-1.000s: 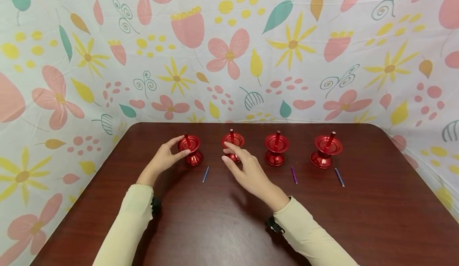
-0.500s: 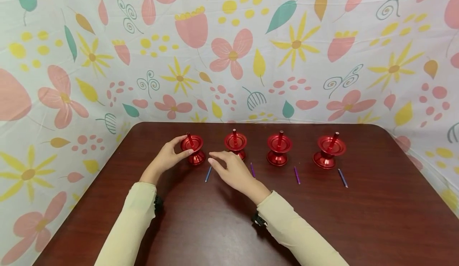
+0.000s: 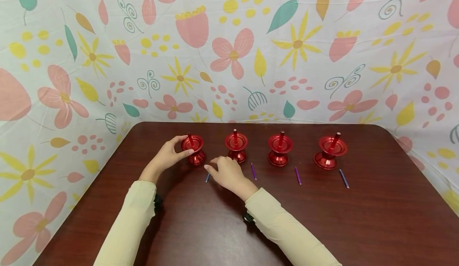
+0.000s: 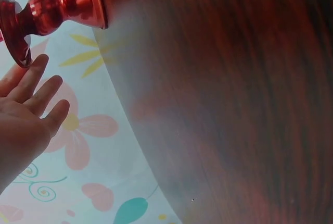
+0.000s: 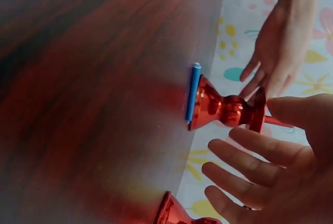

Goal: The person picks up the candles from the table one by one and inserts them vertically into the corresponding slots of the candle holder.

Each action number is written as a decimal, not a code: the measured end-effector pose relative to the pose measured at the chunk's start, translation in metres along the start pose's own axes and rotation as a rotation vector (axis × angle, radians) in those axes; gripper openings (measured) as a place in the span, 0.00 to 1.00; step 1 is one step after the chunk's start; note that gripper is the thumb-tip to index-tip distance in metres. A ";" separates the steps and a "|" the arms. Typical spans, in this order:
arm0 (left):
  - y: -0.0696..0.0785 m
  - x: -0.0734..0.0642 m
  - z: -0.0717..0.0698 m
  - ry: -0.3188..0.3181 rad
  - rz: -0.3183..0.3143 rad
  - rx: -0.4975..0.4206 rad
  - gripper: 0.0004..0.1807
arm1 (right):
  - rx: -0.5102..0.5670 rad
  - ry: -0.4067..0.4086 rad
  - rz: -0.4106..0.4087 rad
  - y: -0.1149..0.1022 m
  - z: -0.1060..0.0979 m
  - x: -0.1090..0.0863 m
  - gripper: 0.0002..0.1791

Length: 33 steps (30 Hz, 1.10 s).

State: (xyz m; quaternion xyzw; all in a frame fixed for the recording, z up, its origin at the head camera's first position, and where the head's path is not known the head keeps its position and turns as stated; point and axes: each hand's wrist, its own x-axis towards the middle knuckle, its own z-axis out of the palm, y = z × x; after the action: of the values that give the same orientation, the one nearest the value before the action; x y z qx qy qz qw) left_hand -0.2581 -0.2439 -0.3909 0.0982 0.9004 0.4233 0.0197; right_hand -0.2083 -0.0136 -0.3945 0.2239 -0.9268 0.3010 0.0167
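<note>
In the head view, my left hand (image 3: 163, 158) holds the dish of the leftmost red metal candle holder (image 3: 197, 158) between thumb and fingers. That holder stands upright, with a thin red stem rising from its dish. Its shiny underside and my fingertips at the rim show in the left wrist view. A thin blue candle-like stick (image 5: 193, 94) lies on the table in front of the holder's base. Above this stick is my right hand (image 3: 229, 173), fingers loosely bent and nothing held. In the right wrist view, the right hand's fingers (image 5: 250, 164) are spread.
To the right stand more red candle holders, a second (image 3: 237, 154), a third (image 3: 278, 158) and a fourth (image 3: 325, 160). Two purple sticks (image 3: 254, 171) and another blue stick (image 3: 344, 178) lie before them. A flowered cloth (image 3: 229, 58) hangs behind the brown table (image 3: 201, 226).
My right hand has moved left and nearer to me, from in front of the second holder to over the blue stick. My left hand keeps its place at the leftmost holder.
</note>
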 end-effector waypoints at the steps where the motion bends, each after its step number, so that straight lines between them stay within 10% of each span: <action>1: 0.000 0.000 0.000 -0.001 -0.001 -0.001 0.37 | -0.021 -0.001 0.004 -0.001 0.001 0.000 0.21; 10: 0.000 0.000 0.000 0.003 0.004 -0.001 0.38 | -0.190 -0.004 0.006 -0.006 0.012 0.000 0.23; 21: 0.000 0.001 0.000 -0.013 -0.040 -0.013 0.39 | -0.307 -0.239 0.165 -0.018 0.024 0.002 0.41; 33: 0.002 0.000 0.000 -0.007 -0.028 0.020 0.39 | -0.478 -0.251 0.156 -0.023 0.032 0.010 0.29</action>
State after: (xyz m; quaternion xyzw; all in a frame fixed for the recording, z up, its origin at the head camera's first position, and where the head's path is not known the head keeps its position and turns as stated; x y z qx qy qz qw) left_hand -0.2580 -0.2428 -0.3892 0.0875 0.9058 0.4136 0.0279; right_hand -0.2042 -0.0523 -0.4060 0.1771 -0.9808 0.0440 -0.0691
